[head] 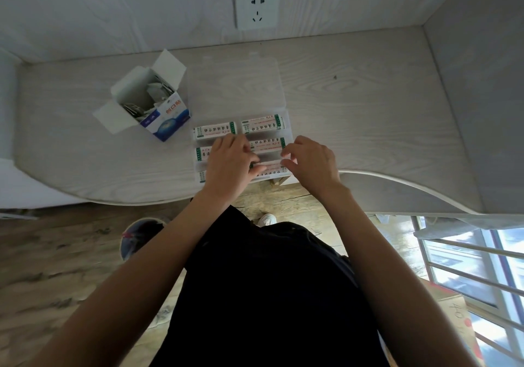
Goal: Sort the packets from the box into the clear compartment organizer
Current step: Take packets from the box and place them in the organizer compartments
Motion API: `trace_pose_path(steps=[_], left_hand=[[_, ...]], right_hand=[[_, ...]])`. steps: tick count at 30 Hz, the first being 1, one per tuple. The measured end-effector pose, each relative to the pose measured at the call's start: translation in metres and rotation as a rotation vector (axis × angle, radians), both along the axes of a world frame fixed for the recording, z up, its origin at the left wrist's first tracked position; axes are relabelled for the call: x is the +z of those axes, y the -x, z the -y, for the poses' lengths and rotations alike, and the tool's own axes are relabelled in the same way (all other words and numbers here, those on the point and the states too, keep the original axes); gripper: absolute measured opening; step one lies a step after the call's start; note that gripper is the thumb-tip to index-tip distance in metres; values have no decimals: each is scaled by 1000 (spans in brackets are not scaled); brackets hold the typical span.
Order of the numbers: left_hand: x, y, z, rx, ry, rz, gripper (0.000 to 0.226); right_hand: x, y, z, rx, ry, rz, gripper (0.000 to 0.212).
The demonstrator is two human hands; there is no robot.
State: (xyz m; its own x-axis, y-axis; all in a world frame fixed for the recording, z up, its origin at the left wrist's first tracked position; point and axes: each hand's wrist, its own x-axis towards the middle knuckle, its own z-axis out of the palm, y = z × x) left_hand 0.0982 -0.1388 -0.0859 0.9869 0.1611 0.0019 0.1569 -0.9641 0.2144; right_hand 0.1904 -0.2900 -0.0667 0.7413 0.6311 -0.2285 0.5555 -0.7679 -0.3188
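The clear compartment organizer [287, 128] lies on the desk with its lid [235, 83] folded open behind it. White packets with green ends fill its cells, for example one at the far left [214, 130] and one at the far right [262, 124]. My left hand [229, 165] and my right hand [312, 162] hover over the near cells. Between them lies a packet [269, 167] in the near right cell; my left fingers pinch its left end and my right fingertips pinch its right end. The open box [167, 117] with several loose packets stands to the left.
A wall socket [256, 8] with a yellow warning label sits above the desk. The desk's curved front edge [141, 201] runs just under the organizer. Below are a wooden floor, a round bin [140, 236] and a window with bars [467, 267] at the right.
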Motion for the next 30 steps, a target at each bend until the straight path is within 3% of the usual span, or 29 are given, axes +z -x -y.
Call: trace_pose_path(steps=[7,11,13,15,17,20,23,26,30], left_hand=[[14,9,-14,-37,91,171,34],[41,23,-42,105,194,461,33],[49,32,-65,216,147,562,27],[51,42,-92,372,38,530,31],[51,51,-120,529,24,399,51],[47,51,-150,699,201,211,79],[44,42,-166,758,347,28,94],[36,35,-172,685,375,-57,87],[30,35,-171,668,335,-14,75]], right_hand=[[16,-4,13,-216,-492,-48,10],[38,-6,-21,-141,-701,-56,12],[47,-7,-47,-79,-725,-47,13],[51,-9,-79,4,-705,-28,14],[51,-12,-118,102,-665,14,15],[48,-15,-172,231,-556,125,15],[47,-17,-218,327,-283,244,24],[45,-13,-242,381,-85,310,32],[35,-8,-257,388,80,292,31]])
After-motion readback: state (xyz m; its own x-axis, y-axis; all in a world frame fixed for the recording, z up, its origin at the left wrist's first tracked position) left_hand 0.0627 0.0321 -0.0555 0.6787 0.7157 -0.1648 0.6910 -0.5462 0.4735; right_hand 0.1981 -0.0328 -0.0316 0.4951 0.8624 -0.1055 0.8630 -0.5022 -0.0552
